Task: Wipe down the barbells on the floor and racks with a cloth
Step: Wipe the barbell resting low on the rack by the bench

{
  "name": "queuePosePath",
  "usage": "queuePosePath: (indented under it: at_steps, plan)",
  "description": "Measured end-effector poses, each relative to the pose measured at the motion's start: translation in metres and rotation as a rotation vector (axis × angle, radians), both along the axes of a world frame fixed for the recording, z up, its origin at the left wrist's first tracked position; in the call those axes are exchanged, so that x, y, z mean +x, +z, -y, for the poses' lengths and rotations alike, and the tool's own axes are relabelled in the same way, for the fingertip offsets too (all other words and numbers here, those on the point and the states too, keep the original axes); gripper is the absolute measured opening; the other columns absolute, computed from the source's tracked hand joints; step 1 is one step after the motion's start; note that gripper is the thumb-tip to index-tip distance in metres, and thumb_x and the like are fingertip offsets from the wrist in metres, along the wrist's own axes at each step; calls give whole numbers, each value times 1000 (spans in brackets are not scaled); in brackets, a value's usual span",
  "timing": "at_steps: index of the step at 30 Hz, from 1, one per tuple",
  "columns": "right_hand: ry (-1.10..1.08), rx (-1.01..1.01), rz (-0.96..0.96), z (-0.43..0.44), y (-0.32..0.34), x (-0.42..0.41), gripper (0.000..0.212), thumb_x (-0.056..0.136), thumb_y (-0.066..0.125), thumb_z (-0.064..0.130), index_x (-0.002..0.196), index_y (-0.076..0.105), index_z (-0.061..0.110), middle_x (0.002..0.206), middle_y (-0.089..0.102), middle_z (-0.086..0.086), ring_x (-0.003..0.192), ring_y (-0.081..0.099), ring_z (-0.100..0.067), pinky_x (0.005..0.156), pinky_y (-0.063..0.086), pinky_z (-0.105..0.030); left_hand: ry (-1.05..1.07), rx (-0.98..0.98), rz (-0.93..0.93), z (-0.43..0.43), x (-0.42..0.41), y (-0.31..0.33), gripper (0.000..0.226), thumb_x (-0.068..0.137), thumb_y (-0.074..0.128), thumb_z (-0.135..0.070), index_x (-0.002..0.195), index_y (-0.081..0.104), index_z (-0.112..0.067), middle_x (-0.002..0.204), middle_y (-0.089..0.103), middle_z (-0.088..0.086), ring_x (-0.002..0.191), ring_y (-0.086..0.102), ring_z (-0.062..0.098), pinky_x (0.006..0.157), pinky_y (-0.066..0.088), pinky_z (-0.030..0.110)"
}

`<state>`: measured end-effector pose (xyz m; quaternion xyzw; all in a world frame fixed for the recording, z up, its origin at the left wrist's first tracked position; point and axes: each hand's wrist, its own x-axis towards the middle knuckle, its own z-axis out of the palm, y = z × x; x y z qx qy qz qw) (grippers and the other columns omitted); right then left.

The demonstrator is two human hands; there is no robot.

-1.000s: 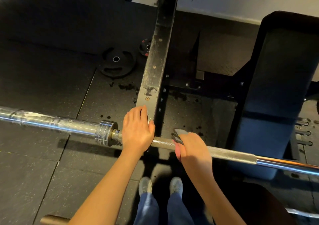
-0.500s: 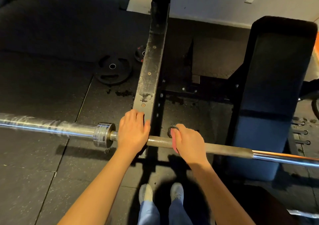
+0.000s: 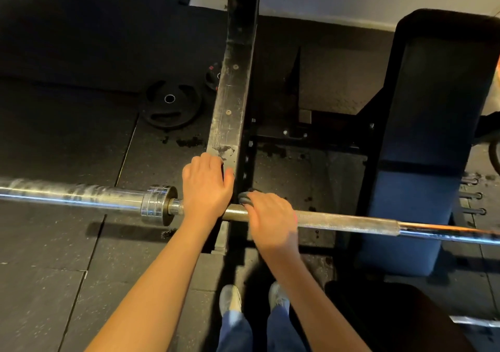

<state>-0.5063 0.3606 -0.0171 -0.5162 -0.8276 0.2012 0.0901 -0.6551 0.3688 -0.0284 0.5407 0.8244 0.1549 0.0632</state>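
A steel barbell (image 3: 346,221) lies across the view on the rack, its collar (image 3: 158,205) and sleeve reaching left. My left hand (image 3: 206,186) rests over the shaft just right of the collar, fingers laid flat against the rack's upright. My right hand (image 3: 270,216) is wrapped over the shaft just right of the upright and holds a dark grey cloth (image 3: 244,198) against the bar. Only a fold of the cloth shows at my fingertips.
The black rack upright (image 3: 232,103) rises between my hands. A padded bench (image 3: 433,135) stands to the right. A black weight plate (image 3: 170,104) lies on the rubber floor at the back left. My shoes (image 3: 230,299) stand under the bar.
My right hand has slid left along the shaft with the cloth, from the knurled part toward the upright. My left hand has stayed by the collar.
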Motion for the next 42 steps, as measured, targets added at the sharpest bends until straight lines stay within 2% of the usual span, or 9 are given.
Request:
queuePosePath:
  at_steps: [4,8,10,15,20,27,34,38,42]
  plan:
    - [-94,217,-13,-5,-1,71,22,89,46,19,91,66,9,79,61,-3,69,57,-19,71,34,-19,0,41,29,-5,-1,0,17,94,48,-23,100,59,-11,94,55,3,90,49,21,84,36,38]
    - [-392,82,11,-2,1,53,23,95,47,16,81,63,8,76,57,-6,69,52,-24,75,46,-38,6,60,36,-3,-1,-1,17,94,49,-21,103,60,-11,95,57,3,91,52,22,86,35,38]
    - [-323,-31,35,8,4,18,15,95,50,12,90,63,8,85,59,-5,77,55,-18,85,49,-37,12,61,34,-2,0,-1,17,93,50,-21,103,60,-11,94,57,2,90,52,22,87,35,38]
    - [-78,67,105,-7,0,55,21,94,54,20,78,64,11,67,60,-4,56,54,-17,53,39,-25,24,48,58,-1,0,1,8,89,53,-15,95,58,-14,89,53,-1,87,49,18,86,33,35]
    - [-421,114,66,-1,-1,72,18,93,52,13,80,64,10,75,60,-5,67,55,-23,76,46,-37,-9,40,29,1,-1,1,7,85,54,-11,81,52,-17,79,48,-4,77,41,13,81,31,32]
    - [-22,-79,94,-3,11,55,26,98,46,34,90,63,16,73,59,3,62,52,-10,61,44,-22,-53,115,-14,8,0,-2,12,85,55,-15,74,51,-17,75,44,-5,76,34,10,77,27,29]
    - [-473,125,27,3,3,82,21,94,46,16,88,65,9,82,63,-8,72,56,-24,72,41,-33,-90,185,-21,18,0,-6,18,83,47,-17,68,54,-11,72,40,-5,76,42,18,75,33,34]
    - [-151,111,-120,18,9,33,12,92,54,9,95,66,7,81,65,-3,70,59,-16,67,51,-27,-90,174,-11,22,0,-6,20,82,45,-19,67,54,-10,72,43,-3,77,43,19,75,35,35]
    - [-85,-79,138,-9,13,88,39,99,35,36,88,65,14,80,65,0,73,64,-19,66,47,-26,-88,126,23,23,0,-5,7,80,57,-7,78,62,-11,82,53,1,84,49,22,79,37,38]
